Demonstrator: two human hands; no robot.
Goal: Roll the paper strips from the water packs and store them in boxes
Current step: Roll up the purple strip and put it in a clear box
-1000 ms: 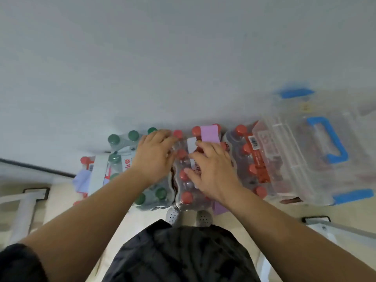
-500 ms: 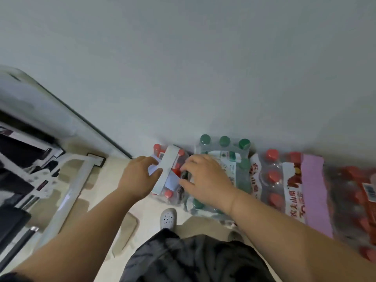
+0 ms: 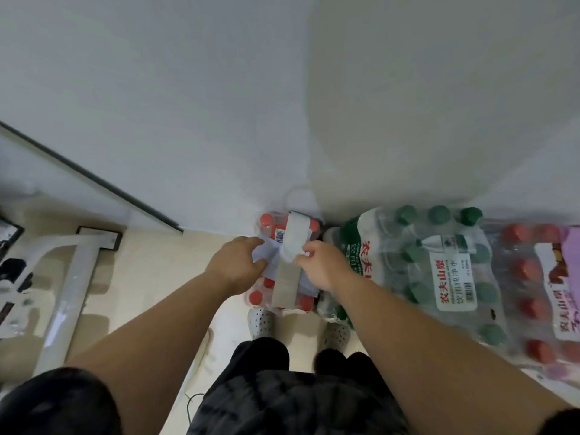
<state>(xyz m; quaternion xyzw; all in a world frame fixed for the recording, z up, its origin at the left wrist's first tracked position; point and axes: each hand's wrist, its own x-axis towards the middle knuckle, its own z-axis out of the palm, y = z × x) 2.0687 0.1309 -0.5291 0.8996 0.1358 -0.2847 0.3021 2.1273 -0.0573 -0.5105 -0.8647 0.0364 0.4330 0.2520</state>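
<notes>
head view: right hand (image 3: pixel 324 265) pinches pale grey strip (image 3: pixel 287 279) (bowed).

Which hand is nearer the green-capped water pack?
Right. The right hand pinches the strip just beside the green-capped pack; the left hand is farther left, over the red-capped pack.

White perforated clogs (image 3: pixel 260 321) stand on beige tiled floor (image 3: pixel 150 277) just below the grip; white metal frame leg (image 3: pixel 73 284) lies well left

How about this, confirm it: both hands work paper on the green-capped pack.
Wrong pack. The head view shows the left hand gripping the pale sheet and the right hand pinching the grey strip on the red-capped pack, left of the green-capped pack.
</notes>
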